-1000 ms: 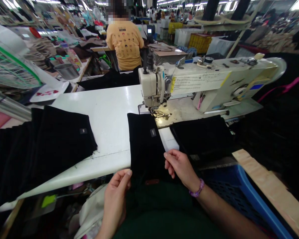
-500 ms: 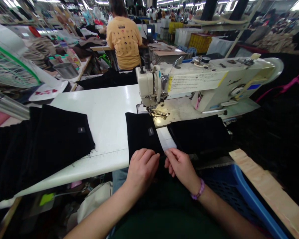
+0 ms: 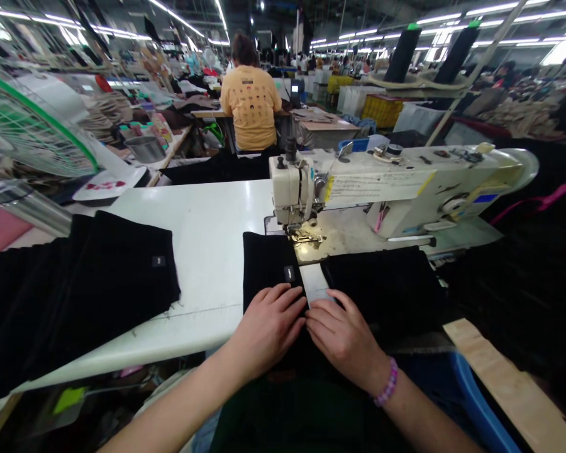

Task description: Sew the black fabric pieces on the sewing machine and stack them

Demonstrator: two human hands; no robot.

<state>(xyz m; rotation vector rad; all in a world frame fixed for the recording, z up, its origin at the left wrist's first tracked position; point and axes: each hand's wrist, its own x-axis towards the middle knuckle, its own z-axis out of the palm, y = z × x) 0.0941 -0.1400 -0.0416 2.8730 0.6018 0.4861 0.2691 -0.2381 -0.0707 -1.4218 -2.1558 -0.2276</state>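
A black fabric piece (image 3: pixel 264 264) with a small dark label (image 3: pixel 289 274) lies under the needle area of the white sewing machine (image 3: pixel 377 182). My left hand (image 3: pixel 273 321) rests on its near part, fingers stretched out over the cloth. From the other side my right hand (image 3: pixel 342 336), with a beaded bracelet (image 3: pixel 387 382) at the wrist, has its fingers closed at the fabric's right edge, close to the left thumb. What lies beneath the fingers is hidden. Another black piece (image 3: pixel 382 277) lies right of the hands.
Several black labelled pieces (image 3: pixel 117 270) are stacked on the left of the white table (image 3: pixel 207 251). A fan (image 3: pixel 33 119) and a metal flask (image 3: pixel 28 201) stand at far left. At lower right are a wooden board (image 3: pixel 504 377) and a blue basket (image 3: pixel 476 396). A person in a yellow shirt (image 3: pixel 249 107) sits ahead.
The view has tilted up. My left fingers have stretched out flatter over the fabric. My right hand has moved left, from pinching near the edge to meeting the left hand.
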